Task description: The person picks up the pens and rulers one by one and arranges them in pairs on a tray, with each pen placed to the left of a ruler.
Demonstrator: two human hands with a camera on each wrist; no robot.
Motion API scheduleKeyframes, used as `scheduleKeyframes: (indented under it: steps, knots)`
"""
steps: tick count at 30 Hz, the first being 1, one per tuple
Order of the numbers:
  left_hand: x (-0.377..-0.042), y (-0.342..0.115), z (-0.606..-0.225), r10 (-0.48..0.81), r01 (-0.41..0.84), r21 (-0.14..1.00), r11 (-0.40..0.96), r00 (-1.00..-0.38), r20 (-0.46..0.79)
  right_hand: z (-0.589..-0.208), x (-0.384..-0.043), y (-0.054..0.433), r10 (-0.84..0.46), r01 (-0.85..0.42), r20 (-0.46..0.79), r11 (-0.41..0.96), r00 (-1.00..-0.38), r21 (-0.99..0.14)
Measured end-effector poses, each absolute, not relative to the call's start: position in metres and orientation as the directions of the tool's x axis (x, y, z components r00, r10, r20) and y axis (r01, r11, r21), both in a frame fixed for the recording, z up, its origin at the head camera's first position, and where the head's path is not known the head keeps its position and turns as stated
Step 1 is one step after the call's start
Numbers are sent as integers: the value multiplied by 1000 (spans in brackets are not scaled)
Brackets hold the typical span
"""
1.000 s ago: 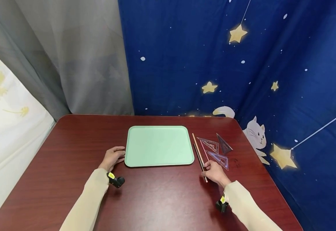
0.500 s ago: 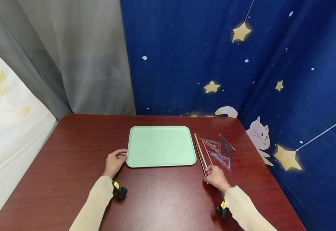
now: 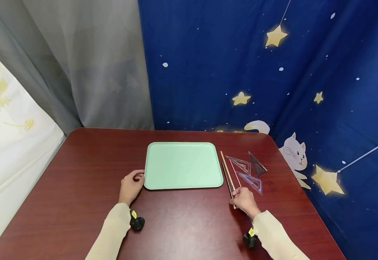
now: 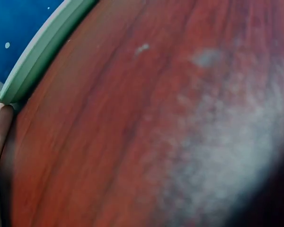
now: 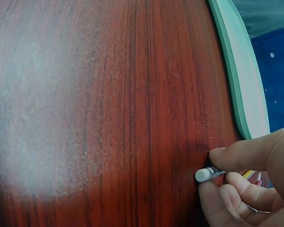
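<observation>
In the head view my left hand (image 3: pixel 132 187) is at the left edge of the mint-green tray (image 3: pixel 184 165), its fingers bent. The left wrist view has the tray's rim (image 4: pixel 42 47) between thumb and finger. To the tray's right, my right hand (image 3: pixel 245 200) pinches the near end of a dark pencil (image 3: pixel 227 177); its white eraser (image 5: pixel 203 175) pokes out between thumb and fingers in the right wrist view. Beside it lie a light orange pencil (image 3: pixel 225 162) and a red pencil (image 3: pixel 233 172), their near ends at my fingers.
Right of the pencils lie clear set squares: one pale (image 3: pixel 242 165), one bluish (image 3: pixel 255 183) and one dark (image 3: pixel 257 164). All rest on the reddish-brown table (image 3: pixel 182 224). Grey and blue star-patterned curtains (image 3: pixel 208 72) hang behind the table's far edge.
The head view has shifted slightly. My left hand has drawn a little nearer to me along the tray's edge, its fingers more bent. The right hand stays at the pencils' near ends.
</observation>
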State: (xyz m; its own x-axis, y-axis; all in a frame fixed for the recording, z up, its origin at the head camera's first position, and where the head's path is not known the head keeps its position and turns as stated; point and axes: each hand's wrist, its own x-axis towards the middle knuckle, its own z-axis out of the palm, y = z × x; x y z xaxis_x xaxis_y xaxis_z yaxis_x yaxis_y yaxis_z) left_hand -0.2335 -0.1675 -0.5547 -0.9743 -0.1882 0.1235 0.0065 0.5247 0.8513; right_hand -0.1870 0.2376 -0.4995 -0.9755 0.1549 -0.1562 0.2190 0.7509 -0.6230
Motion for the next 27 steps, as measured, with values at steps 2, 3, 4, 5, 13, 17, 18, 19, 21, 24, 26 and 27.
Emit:
scheduleKeyframes:
  steps: [2, 3, 4, 5, 13, 17, 18, 19, 21, 24, 26, 27]
  knots:
    - [-232, -167, -554, -193, 13, 847, 531, -972, 136, -498, -188, 237, 156, 225, -164, 747, -974, -626]
    - [-232, -167, -553, -195, 18, 847, 531, -970, 143, -498, -188, 237, 158, 229, -168, 742, -973, -630]
    - [-232, -167, -552, -197, 23, 847, 531, -969, 150, -497, -187, 237, 159, 235, -175, 729, -972, -643]
    - [-231, -167, -552, -198, 29, 846, 532, -967, 158, -496, -187, 237, 163, 245, -184, 718, -969, -652]
    - [-233, -166, -556, -213, 81, 840, 536, -950, 228, -495, -189, 240, 187, 339, -283, 552, -941, -762]
    - [-232, -166, -556, -210, 74, 847, 527, -954, 214, -496, -191, 240, 172, 374, -333, 484, -927, -791]
    - [-231, -166, -556, -209, 71, 848, 526, -955, 209, -495, -192, 240, 164, 383, -347, 466, -923, -798]
    - [-231, -166, -556, -206, 71, 850, 522, -957, 206, -495, -192, 240, 153, 389, -360, 447, -921, -805]
    - [-231, -165, -556, -203, 74, 852, 519, -957, 207, -493, -193, 240, 122, 396, -380, 409, -917, -822]
    - [-230, -166, -556, -203, 78, 853, 516, -956, 210, -491, -194, 240, 64, 393, -396, 345, -916, -852]
    - [-230, -166, -556, -209, 74, 853, 516, -955, 209, -489, -195, 240, 30, 391, -403, 311, -915, -866]
    - [-230, -167, -556, -214, 71, 855, 514, -955, 208, -488, -195, 240, 16, 393, -406, 295, -914, -871]
